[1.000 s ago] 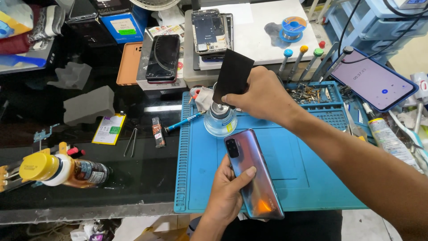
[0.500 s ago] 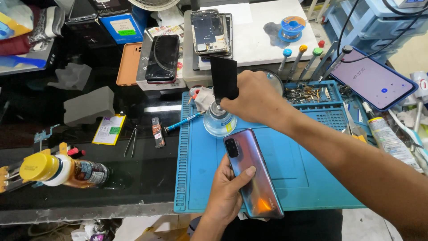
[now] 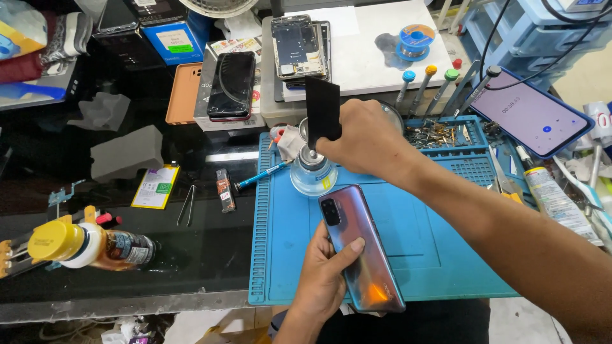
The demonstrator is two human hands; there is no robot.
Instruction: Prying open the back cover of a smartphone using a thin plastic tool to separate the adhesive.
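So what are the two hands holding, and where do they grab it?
The left hand holds a shiny phone around its lower half, back side up. The right hand pinches a thin black card by its bottom edge, above a small clear bottle.

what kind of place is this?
Most likely a phone repair bench: a blue work mat, a row of colour-capped screwdrivers, an opened phone with its insides showing, and a phone held in the left hand.

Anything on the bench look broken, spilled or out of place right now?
Yes: a stripped phone lies open on the stack behind the mat, its insides bare. A bottle lies on its side at the left. No spill shows.
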